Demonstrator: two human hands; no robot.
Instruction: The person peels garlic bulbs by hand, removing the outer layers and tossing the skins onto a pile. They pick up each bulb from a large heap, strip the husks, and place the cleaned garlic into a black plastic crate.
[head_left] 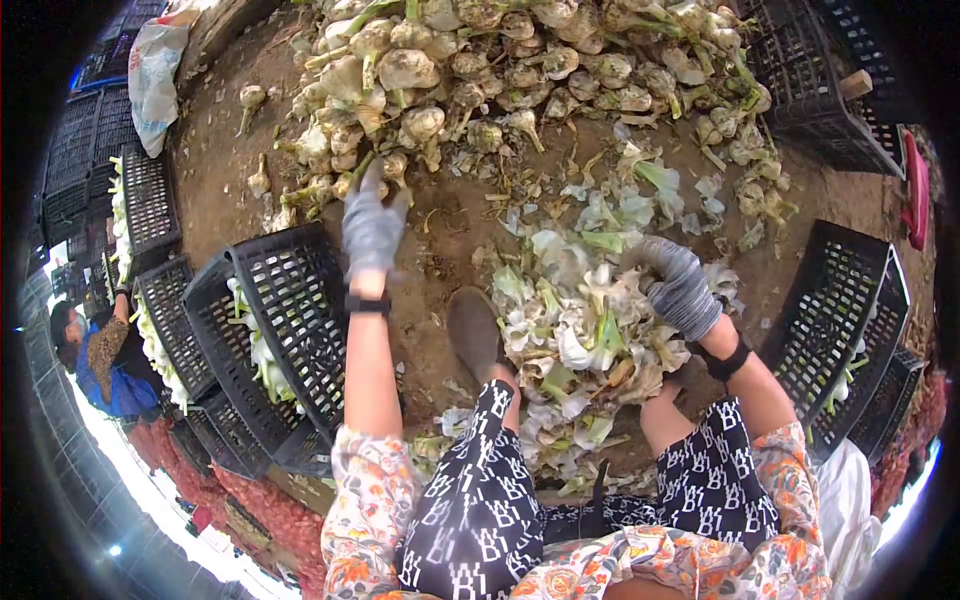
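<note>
My left hand, in a grey glove, reaches to the near left edge of a large pile of garlic bulbs. Its fingers are stretched out and apart, touching or just over a few bulbs with stems. My right hand, gloved too, is above a heap of loose garlic skins and leaves between my legs. The fingers of that hand curl inward; blur and the angle hide what they hold, if anything.
Black plastic crates with trimmed garlic stand at my left and right. More crates sit behind the pile. A white sack lies upper left. Another person works at far left, near red mesh sacks.
</note>
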